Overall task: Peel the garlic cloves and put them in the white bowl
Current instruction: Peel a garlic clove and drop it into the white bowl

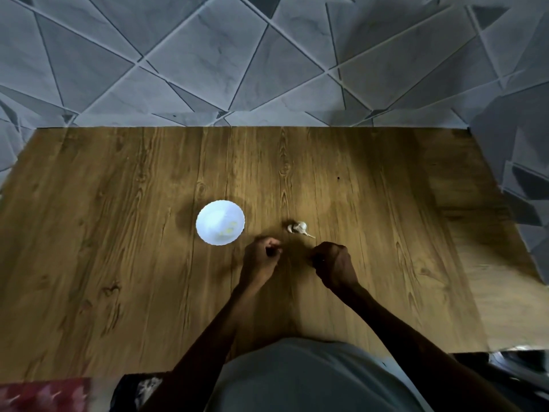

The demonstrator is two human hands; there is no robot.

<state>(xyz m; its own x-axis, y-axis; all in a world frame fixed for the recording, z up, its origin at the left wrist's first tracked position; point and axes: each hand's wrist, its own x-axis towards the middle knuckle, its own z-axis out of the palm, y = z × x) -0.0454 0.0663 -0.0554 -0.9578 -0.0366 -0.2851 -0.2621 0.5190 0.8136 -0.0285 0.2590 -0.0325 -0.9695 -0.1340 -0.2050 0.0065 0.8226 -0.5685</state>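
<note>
Garlic bulb (298,227) lies mid-table (118,233), right of the white bowl (220,223). Nearer the front edge, my left hand (261,258) and right hand (334,264) are curled; I cannot tell whether they hold anything.

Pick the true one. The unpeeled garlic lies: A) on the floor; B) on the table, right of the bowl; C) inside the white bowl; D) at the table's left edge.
B: the garlic rests on bare wood right of the white bowl, just beyond the right hand.

white bowl (220,223), brown woodgrain table (118,233), grey triangle-patterned wall (208,55)
</note>
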